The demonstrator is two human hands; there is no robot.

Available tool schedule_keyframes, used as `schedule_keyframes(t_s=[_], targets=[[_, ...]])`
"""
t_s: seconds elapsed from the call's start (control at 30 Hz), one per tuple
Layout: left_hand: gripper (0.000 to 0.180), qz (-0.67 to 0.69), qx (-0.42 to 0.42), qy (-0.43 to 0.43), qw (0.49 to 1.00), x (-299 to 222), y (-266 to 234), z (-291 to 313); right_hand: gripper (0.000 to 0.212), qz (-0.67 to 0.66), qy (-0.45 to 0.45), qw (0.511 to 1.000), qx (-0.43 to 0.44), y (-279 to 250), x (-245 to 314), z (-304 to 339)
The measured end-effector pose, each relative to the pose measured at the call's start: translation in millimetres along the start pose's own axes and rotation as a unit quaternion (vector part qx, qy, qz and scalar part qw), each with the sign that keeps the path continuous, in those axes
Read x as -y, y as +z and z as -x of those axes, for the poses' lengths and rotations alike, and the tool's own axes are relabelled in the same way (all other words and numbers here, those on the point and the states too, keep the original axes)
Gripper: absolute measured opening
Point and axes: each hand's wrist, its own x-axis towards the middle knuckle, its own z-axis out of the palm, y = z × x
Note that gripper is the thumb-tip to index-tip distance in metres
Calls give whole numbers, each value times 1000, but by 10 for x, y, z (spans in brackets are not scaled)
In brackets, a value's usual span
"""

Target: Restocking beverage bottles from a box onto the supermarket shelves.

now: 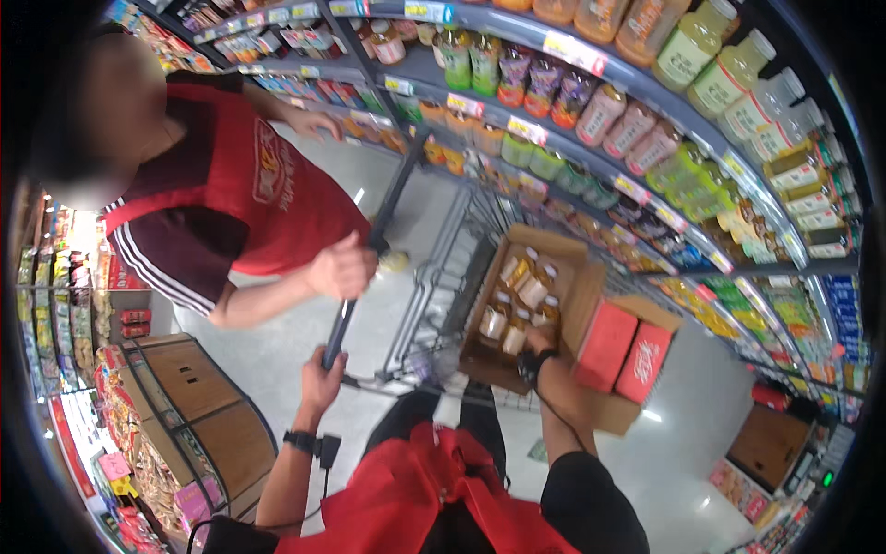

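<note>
My left hand (321, 380) is wrapped round the lower end of a long dark bar (341, 331). Further up the same bar is the hand (341, 266) of another person in a red apron. My right hand (539, 340) reaches into an open cardboard box (565, 247), its fingers closed around a bottle (515, 334) with a pale label; the fingertips are partly hidden. Several similar bottles of amber drink (532, 290) stand in the box. The box rests on a wire shopping cart (420, 319).
Beside the box is another open carton (614, 420) with red packs (604, 342). Shelves of bottled drinks (609, 115) curve along the far and right sides. The person in a red apron (295, 208) stands at the left, near a brown display stand (198, 397).
</note>
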Motion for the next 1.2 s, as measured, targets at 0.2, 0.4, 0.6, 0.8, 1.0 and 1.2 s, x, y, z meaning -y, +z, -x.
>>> schedule_keyframes(t_s=[0.2, 0.4, 0.6, 0.8, 1.0, 1.2], targets=[[24, 40, 7, -23, 999, 10, 59, 202, 102, 100, 72, 992, -38, 279, -449, -210], [17, 67, -18, -21, 997, 139, 179, 292, 88, 308, 86, 947, -31, 290, -632, -302], [11, 147, -40, 63, 986, 325, 215, 274, 68, 135, -32, 988, -64, -14, -394, -97], [20, 118, -38, 100, 987, 398, 210, 313, 72, 109, 59, 992, -12, -566, 628, 616], [20, -65, -10, 122, 990, 617, 209, 204, 47, -348, -52, 923, 159, -1427, 1230, 1911], [30, 155, -53, 48, 985, 419, 272, 248, 70, -637, -8, 682, 359, -2071, 1588, 2875]])
